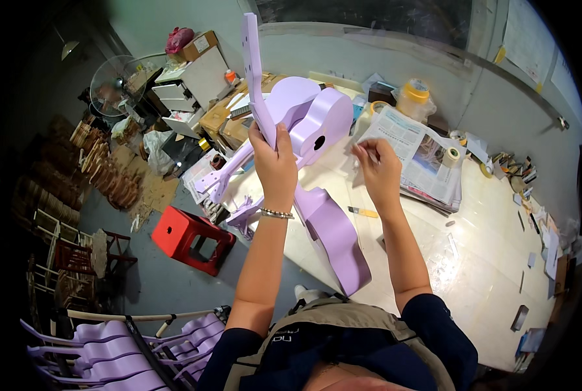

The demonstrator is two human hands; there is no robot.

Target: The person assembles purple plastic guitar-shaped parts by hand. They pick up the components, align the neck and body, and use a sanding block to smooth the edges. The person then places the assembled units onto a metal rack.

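Note:
My left hand (275, 166) is wrapped round the neck of a lilac ukulele body (336, 238). Its headstock, with a row of small holes, points up and away, while the body hangs edge-on over the table's near side. Over the table, my right hand (379, 166) is closed with its fingertips pinched together, beside a stack of newspapers (402, 140). Whatever those fingers hold, if anything, is too small to make out. Beyond my left hand lie more lilac ukuleles (323, 120), one showing a dark round sound hole. A yellow-handled cutter knife (363, 212) rests between my forearms.
A roll of tape (451, 156) sits on the newspapers, with a yellow-lidded jar (416, 94) behind. Small tools lie along the right edge of the white table (428, 260). On the floor stands a red stool (193, 241); several lilac ukuleles hang on a rack (128, 322) at lower left.

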